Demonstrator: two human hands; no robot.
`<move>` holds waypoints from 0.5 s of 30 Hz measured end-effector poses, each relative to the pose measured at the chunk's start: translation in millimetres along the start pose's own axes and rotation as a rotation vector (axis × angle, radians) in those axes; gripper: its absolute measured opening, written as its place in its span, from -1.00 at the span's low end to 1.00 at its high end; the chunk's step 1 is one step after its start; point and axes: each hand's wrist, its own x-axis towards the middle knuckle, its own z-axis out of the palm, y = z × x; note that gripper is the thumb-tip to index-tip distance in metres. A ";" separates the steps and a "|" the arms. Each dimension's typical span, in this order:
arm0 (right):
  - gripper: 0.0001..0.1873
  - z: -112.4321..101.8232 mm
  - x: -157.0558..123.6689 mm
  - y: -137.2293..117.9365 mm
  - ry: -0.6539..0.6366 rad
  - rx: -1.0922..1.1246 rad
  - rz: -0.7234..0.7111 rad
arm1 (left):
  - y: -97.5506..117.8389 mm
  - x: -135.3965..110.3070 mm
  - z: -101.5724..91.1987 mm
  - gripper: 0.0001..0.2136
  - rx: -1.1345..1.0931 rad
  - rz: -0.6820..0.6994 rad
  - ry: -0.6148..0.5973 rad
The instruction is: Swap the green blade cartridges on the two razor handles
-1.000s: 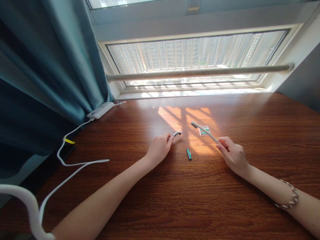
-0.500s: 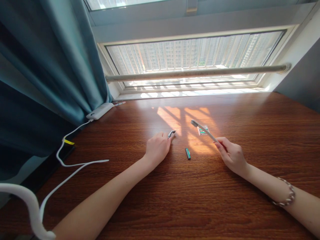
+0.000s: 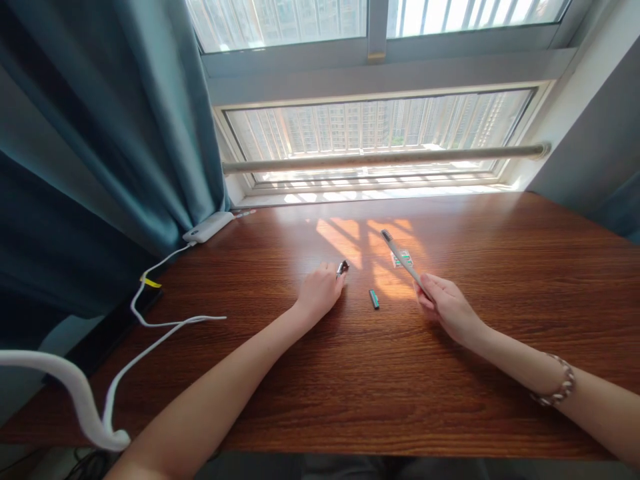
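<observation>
My left hand [image 3: 320, 291] is closed around a razor handle [image 3: 341, 269]; its metal neck and dark end stick out past the fingers, and the rest is hidden. In my right hand [image 3: 453, 307] a pale toothbrush [image 3: 411, 269] is held by the handle, its dark-bristled head tilted up and away to the left. A green and black razor cartridge [image 3: 374, 299] lies on the table between the hands. Beyond it, partly covered from view by the toothbrush, is a small clear pack [image 3: 409, 257] with green cartridges inside.
The brown wooden table [image 3: 380, 380] reaches to the window sill. At left, a white power strip [image 3: 209, 227] lies by the blue curtain [image 3: 165, 120], with a white cable [image 3: 143, 313] running from it. A curved white tube [image 3: 75, 393] stands at the near left edge.
The toothbrush has turned in my right hand, so its bristles face differently. The razor's neck has rolled a little in my left hand. The view has tilted up and shifted.
</observation>
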 end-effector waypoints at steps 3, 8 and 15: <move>-0.65 17.0 -5.5 -9.5 -0.102 0.249 0.118 | 9.5 -4.4 -10.1 -0.73 -0.303 0.059 0.051; -0.65 61.6 -20.9 -10.6 -0.308 0.398 0.237 | 40.8 -21.1 -18.5 -0.68 -1.363 0.083 -0.273; -0.69 70.3 -1.0 -3.3 -0.422 -0.294 -0.339 | 42.2 -24.4 -37.0 -0.66 -1.700 -0.132 -0.152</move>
